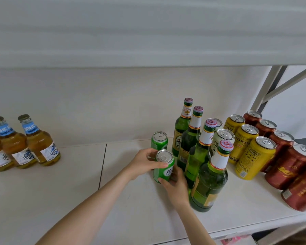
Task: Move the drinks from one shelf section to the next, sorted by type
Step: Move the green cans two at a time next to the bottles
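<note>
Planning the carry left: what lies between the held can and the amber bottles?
In the head view, past the left hand gripping the can, only bare shelf with a seam reaches the amber bottles.

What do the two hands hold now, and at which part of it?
Both hold the front green can by its side wall: the left hand near the top, the right hand lower down.

Hands (143, 163) (176, 187) grip green can (163, 167), perhaps lifted.
</note>
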A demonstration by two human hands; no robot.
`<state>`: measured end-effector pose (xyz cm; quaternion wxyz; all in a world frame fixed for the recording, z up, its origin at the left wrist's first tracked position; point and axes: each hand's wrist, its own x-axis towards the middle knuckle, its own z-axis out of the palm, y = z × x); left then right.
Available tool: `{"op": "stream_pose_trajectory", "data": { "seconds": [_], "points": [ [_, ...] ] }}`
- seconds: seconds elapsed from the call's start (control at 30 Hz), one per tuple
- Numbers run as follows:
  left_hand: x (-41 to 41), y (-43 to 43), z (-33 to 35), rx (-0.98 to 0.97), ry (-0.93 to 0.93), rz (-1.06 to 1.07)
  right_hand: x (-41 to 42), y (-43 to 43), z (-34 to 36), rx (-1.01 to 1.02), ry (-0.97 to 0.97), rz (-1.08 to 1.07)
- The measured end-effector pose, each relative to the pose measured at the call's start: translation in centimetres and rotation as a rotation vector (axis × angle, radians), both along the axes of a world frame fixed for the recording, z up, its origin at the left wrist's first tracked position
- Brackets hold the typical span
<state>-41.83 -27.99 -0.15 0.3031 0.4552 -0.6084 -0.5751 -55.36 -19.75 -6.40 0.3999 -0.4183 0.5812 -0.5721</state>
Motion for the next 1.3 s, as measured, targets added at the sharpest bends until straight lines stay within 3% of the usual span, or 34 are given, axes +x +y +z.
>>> {"op": "stream_pose_trajectory", "data": {
  "seconds": [0.5,1.0,1.3],
  "points": [
    [-0.8,-0.9,-0.2,-0.031,-0.042,0.180,0.0,-2.7,0.3,-0.015,-0.043,-0.010],
    [-0.2,-1.3,-0.2,-0.084,-0.100,0.137,-0.3,-3.0,0.0,0.025,0.021,-0.002],
    [4.1,0.1,-1.3,-0.141,-0.216,0.193,-0.1,0.2,0.1,0.162,0.327,-0.043]
  ]
}}
